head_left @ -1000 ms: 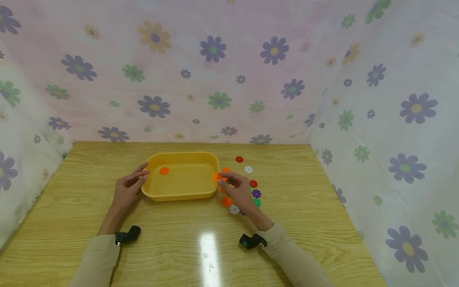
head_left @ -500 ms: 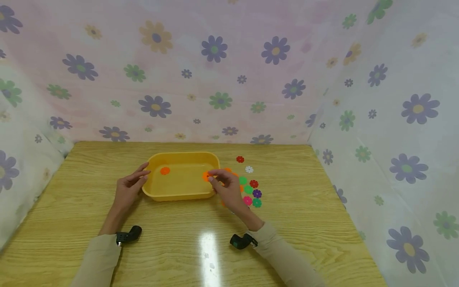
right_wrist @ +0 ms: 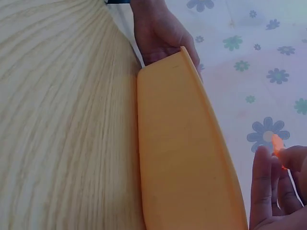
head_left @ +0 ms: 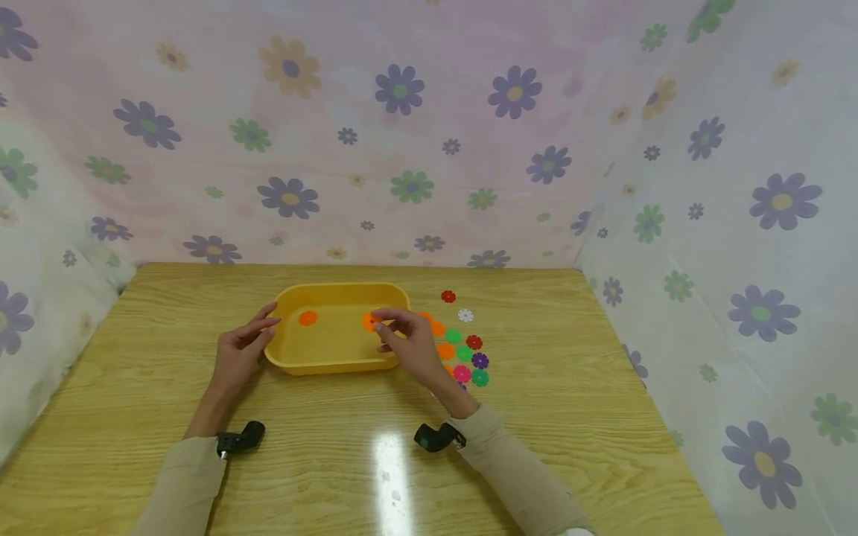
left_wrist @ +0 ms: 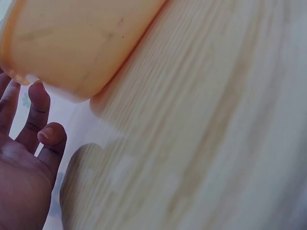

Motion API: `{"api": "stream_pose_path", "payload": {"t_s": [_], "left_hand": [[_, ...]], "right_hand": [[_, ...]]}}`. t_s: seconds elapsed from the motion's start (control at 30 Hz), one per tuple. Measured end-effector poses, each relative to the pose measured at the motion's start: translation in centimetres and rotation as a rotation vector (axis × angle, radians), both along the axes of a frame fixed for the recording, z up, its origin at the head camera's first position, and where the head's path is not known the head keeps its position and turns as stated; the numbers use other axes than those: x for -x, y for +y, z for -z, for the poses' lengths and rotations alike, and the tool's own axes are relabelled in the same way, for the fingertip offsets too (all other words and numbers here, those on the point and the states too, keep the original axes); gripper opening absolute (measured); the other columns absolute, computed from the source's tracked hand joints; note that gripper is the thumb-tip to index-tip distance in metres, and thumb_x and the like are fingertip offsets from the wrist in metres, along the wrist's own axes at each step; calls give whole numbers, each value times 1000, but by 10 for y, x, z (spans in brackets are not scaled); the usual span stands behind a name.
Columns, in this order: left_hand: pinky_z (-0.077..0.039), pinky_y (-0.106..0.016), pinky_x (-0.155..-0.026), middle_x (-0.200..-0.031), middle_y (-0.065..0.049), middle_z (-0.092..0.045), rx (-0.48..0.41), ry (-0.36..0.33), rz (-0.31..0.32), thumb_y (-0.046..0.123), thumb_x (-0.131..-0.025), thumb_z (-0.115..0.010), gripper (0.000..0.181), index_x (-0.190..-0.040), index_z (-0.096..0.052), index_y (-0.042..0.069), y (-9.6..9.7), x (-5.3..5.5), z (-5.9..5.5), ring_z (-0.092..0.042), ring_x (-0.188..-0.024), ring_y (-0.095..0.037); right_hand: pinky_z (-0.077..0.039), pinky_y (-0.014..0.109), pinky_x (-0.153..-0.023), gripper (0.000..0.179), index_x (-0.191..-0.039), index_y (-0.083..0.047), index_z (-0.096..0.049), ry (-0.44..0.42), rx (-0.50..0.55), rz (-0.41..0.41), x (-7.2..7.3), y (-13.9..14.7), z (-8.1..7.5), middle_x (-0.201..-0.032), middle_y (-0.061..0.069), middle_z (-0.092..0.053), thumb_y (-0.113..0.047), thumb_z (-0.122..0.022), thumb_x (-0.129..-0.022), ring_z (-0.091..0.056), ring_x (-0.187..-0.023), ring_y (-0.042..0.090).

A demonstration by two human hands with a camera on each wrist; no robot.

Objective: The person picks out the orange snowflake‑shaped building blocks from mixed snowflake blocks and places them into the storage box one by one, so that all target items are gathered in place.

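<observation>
Over the right part of a yellow plastic tub [head_left: 338, 367], my right hand [head_left: 415, 350] pinches an orange flower-shaped disc [head_left: 369, 321] between thumb and fingers. In the right wrist view that disc [right_wrist: 277, 144] stands edge-on, above the tub rim. Another orange disc [head_left: 307, 318] lies on the tub's floor towards the left. My left hand [head_left: 241, 352] rests at the tub's left end, its loosely extended fingers touching the rim. The left wrist view shows this hand [left_wrist: 26, 143] beside the tub wall [left_wrist: 81, 43], two of its fingers bent and apart from it.
Right of the tub, several slotted discs lie loose on the wooden table [head_left: 322, 461]: green [head_left: 453, 336], pink [head_left: 462, 374], purple [head_left: 480, 360] and others. A red disc [head_left: 448, 296] and a white disc [head_left: 465, 316] lie farther back. Flower-patterned cloth [head_left: 335, 171] walls the table.
My right hand has carried the orange disc leftward from the tub's right rim to above its inside, uncovering more of the loose discs. The left hand and tub have stayed put.
</observation>
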State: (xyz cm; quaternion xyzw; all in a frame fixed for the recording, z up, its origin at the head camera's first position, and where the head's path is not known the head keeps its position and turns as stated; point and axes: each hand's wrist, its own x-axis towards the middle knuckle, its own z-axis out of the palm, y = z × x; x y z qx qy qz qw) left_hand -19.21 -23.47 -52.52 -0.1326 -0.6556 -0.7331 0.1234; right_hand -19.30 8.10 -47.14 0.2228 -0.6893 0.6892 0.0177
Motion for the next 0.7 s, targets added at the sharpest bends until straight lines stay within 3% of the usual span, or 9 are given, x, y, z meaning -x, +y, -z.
{"api": "stream_pose_path", "payload": {"t_s": [0.1, 0.33, 0.6, 0.7], "left_hand": [[-49, -14, -98, -145, -5, -60, -9, 6, 0, -9, -100, -55, 27, -119, -56, -28, 0, 0, 0, -52, -137, -3], [-49, -15, -98, -144, -4, -61, -11, 6, -6, -9, -100, -56, 26, -118, -58, -27, 3, 0, 0, -53, -135, -3], [-49, -14, -98, -143, 3, -62, -13, -22, 6, -7, -101, -55, 28, -120, -57, -27, 1, 0, -1, -51, -136, -1], [-49, -14, -98, -142, 4, -63, -11, -21, 6, -6, -101, -56, 28, -120, -57, -27, 1, 0, -2, -52, -135, 0]], "right_hand": [[-63, 31, -65, 22, -120, 5, -69, -43, -14, -11, 2, -3, -1, -106, 29, -64, -2, -63, -100, -64, -77, 32], [-62, 33, -62, 22, -121, 0, -70, -77, -68, -40, 7, -15, -4, -116, 21, -65, -5, -62, -101, -57, -80, 54], [-58, 26, -58, 23, -122, -3, -71, -127, -168, -31, 15, -32, -6, -118, 16, -67, -6, -62, -101, -59, -79, 42], [-58, 27, -58, 22, -121, -4, -72, -145, -192, -33, 21, -39, -6, -115, 15, -69, -8, -63, -101, -59, -79, 43]]}}
